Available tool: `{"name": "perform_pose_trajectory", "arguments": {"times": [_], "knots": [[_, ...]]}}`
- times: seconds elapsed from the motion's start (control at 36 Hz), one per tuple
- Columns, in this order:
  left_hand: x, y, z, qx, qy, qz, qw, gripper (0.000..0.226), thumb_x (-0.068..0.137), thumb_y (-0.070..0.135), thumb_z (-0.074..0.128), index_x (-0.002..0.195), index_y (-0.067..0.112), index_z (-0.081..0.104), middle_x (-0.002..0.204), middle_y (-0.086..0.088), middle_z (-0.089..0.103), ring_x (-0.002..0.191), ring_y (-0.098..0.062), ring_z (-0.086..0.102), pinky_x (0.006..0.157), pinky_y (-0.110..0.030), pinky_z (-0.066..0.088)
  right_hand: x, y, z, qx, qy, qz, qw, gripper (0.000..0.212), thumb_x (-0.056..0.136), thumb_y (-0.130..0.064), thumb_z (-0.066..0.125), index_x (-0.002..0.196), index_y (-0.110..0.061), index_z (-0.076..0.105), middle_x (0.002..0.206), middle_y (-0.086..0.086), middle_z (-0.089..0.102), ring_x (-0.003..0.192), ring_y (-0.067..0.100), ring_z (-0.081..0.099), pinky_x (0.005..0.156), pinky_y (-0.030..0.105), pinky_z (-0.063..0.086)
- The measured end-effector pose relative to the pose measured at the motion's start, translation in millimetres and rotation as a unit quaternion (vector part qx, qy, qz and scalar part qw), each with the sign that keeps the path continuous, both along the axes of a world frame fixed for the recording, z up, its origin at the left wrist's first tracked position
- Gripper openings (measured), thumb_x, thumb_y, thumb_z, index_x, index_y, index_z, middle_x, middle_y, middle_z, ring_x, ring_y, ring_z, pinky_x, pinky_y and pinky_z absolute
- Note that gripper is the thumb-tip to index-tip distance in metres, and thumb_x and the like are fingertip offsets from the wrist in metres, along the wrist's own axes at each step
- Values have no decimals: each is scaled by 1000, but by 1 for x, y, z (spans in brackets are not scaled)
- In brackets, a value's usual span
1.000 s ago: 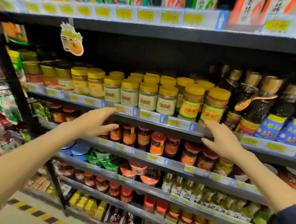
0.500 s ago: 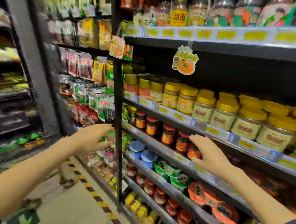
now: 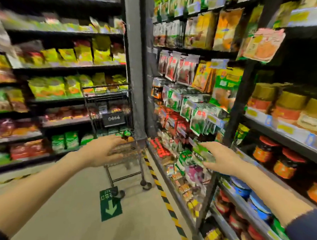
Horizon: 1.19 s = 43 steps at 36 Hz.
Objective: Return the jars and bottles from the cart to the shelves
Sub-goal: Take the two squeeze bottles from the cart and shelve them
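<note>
Stocked shelves (image 3: 282, 130) fill the right of the frame and a second bank of bagged goods (image 3: 63, 89) fills the left, with a grey pillar (image 3: 133, 63) rising between them at centre. A pale floor (image 3: 66, 206) runs up the middle of the aisle, edged on the right by black-and-yellow striped tape (image 3: 161, 189).

A wire cart (image 3: 108, 106) stands at the centre of the frame, just left of the pillar. Its load is too blurred to sort into jars or bottles.

Both bare forearms stretch forward from the lower corners. The left hand (image 3: 101, 151), fingers spread and empty, overlaps the cart's lower basket in the picture. The right hand (image 3: 220, 159), also loose and carrying nothing, hovers before hanging packets (image 3: 196, 118) at centre right.

Gold-lidded jars (image 3: 290, 106) and red-lidded jars (image 3: 264, 151) sit in place at far right.

The step in hand appears to be fetching the next item. That calls for closing in on the cart, picking out a jar or bottle, and gripping it firmly before carrying it to the right-hand shelves.
</note>
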State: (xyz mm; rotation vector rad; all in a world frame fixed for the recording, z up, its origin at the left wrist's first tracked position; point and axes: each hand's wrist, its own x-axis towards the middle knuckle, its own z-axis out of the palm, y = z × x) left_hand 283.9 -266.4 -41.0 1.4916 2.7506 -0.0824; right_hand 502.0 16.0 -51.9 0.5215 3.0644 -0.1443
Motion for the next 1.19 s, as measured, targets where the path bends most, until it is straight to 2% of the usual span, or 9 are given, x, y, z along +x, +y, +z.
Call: {"name": "perform_pose_trajectory", "arguments": {"times": [0.06,0.25,0.39,0.5,0.78,1.0,1.19], "knots": [[-21,-9,-5,-7,1,30,1000,64,93,49,45,146,18,28,153,-1,30,139,-15,30,111,-24,25,-34,-2,0,-10,-4,22,1000,70,91,-39,54,149,-22,18,154,-1,26,141,15,26,110,28,28],[-96,-16,-16,-16,0,91,996,62,94,49,42,146,20,28,154,1,28,141,-14,28,112,-25,24,-160,13,-12,-17,0,107,994,69,90,-38,56,147,-21,23,148,1,36,135,18,35,105,34,39],[-153,5,-19,-5,-2,129,992,56,94,44,45,144,19,34,149,1,38,135,-15,36,108,-26,30,-250,42,-23,-23,-5,153,988,68,89,-38,56,147,-23,24,151,-3,33,138,14,31,108,32,35],[-201,26,-18,-2,-1,153,988,55,94,41,46,143,20,33,149,1,38,136,-14,35,108,-24,28,-322,67,-21,-13,-23,187,982,68,90,-38,55,148,-19,24,150,0,34,138,16,31,110,33,32],[-307,62,-35,-18,-40,240,970,65,93,47,46,147,20,25,151,-3,34,137,-19,34,109,-33,33,-474,99,-33,-20,-62,242,968,70,89,-41,56,148,-21,24,152,-2,32,138,16,32,110,33,34],[-396,71,-52,-30,-85,241,966,60,94,46,46,144,17,31,150,-2,36,137,-17,34,108,-30,31,-578,97,-62,-20,-77,271,959,69,88,-39,57,146,-17,27,150,2,36,136,18,35,109,32,34],[-507,74,-75,-79,-110,213,968,64,92,50,47,143,16,33,148,-3,39,134,-20,39,106,-31,34,-661,89,-80,-29,-97,238,966,68,88,-39,57,145,-15,29,149,4,37,136,20,35,106,32,33]]}}
